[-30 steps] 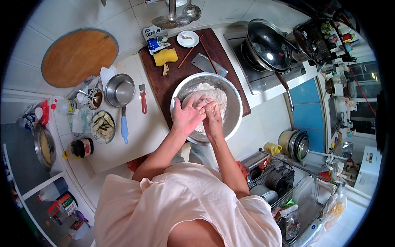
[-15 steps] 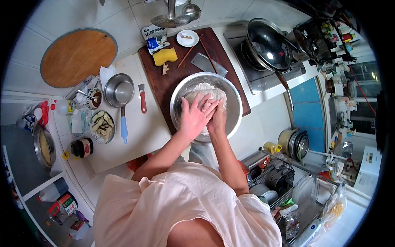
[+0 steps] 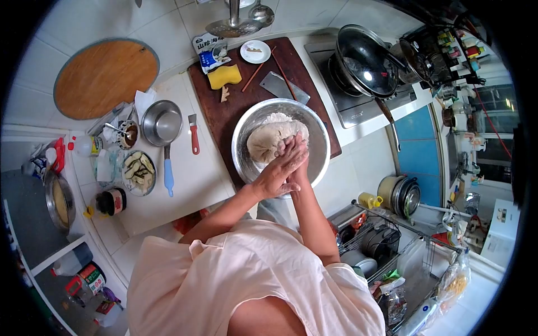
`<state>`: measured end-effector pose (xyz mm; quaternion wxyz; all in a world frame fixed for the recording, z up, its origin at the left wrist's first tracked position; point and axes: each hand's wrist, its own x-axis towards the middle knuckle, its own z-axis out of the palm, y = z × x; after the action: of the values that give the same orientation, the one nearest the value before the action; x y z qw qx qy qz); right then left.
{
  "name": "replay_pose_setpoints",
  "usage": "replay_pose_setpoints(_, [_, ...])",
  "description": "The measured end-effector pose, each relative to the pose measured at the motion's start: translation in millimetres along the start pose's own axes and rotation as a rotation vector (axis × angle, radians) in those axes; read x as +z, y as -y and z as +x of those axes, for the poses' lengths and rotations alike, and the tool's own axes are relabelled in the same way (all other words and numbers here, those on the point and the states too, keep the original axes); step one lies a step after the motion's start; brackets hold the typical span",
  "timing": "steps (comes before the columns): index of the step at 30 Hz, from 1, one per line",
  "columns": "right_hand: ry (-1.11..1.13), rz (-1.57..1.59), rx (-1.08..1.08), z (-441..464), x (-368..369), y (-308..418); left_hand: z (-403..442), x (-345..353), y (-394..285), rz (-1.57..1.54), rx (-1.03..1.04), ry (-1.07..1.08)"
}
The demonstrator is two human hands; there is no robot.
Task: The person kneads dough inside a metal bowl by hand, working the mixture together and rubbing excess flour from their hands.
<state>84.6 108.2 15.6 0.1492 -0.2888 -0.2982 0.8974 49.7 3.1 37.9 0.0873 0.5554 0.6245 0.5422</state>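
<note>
A lump of pale dough (image 3: pixel 268 141) lies with loose flour in a steel bowl (image 3: pixel 320 147), which stands over the front edge of a dark wooden board (image 3: pixel 216 120). My left hand (image 3: pixel 278 172) is laid across my right hand (image 3: pixel 300 163), palm against palm, above the near right part of the bowl. Both hands have flour on them. The left fingers are stretched out and hold nothing visible. Most of my right hand is hidden behind the left, so its fingers are hard to make out.
On the board are a yellow sponge (image 3: pixel 225 77), a cleaver (image 3: pixel 284 88), chopsticks and a small plate (image 3: pixel 255 52). To the left stand a saucepan (image 3: pixel 162 122), a scraper (image 3: pixel 194 134) and a plate of sliced food (image 3: pixel 139 173). A lidded wok (image 3: pixel 367 61) sits on the stove at right.
My left hand has turned and moved down and right, from spread beside the right hand to lying across it. More of the dough now shows.
</note>
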Motion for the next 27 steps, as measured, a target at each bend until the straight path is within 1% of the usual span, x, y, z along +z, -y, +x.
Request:
replay_pose_setpoints(1, [0.073, -0.083, -0.038, -1, -1, 1, 0, 0, -1, -0.037, -0.008, -0.010])
replay_pose_setpoints(4, [0.068, -0.292, -0.300, -11, 10, -7, 2, -6, 1, 0.060, 0.038, -0.016])
replay_pose_setpoints(6, [0.053, -0.421, -0.334, -28, 30, 1, 3, -10, -3, 0.048, 0.032, 0.035])
replay_pose_setpoints(8, [0.022, -0.636, -0.332, -30, 25, 8, 6, -16, -8, 0.081, 0.034, 0.074])
replay_pose_setpoints(10, [0.031, -0.822, -0.458, -25, 17, 9, 7, -17, -17, 0.147, 0.047, 0.110])
replay_pose_setpoints(11, [0.056, -0.720, -0.435, -18, 6, 4, 6, -13, -17, 0.004, -0.069, 0.193])
replay_pose_setpoints(12, [0.079, -0.618, -0.412, -11, -4, 0, 5, -10, -16, 0.080, -0.043, 0.186])
replay_pose_setpoints(14, [0.152, -0.017, -0.190, 5, -28, -13, 6, -6, -16, 0.229, 0.012, 0.178])
replay_pose_setpoints(16, [-0.156, -0.226, -0.054, 11, -32, -14, 5, 11, -10, -0.304, -0.233, -0.090])
replay_pose_setpoints(17, [-0.310, -0.331, 0.020, 11, -20, -9, 7, 18, -9, -0.571, -0.356, -0.229])
replay_pose_setpoints(18, [-0.308, 0.091, 0.046, 14, -5, -8, 18, 19, 6, -0.917, -0.572, -0.223])
replay_pose_setpoints(20, [-0.223, 0.085, 0.104, 5, 7, -3, 21, 8, -4, -1.511, -0.589, -0.619])
replay_pose_setpoints(23, [-0.087, 0.032, -0.010, -15, 38, -14, 29, -8, 19, -1.553, -0.544, -0.736])
replay_pose_setpoints(27, [-0.058, -0.087, -0.021, -32, 37, -34, 32, -21, 32, -1.531, -0.574, -0.744])
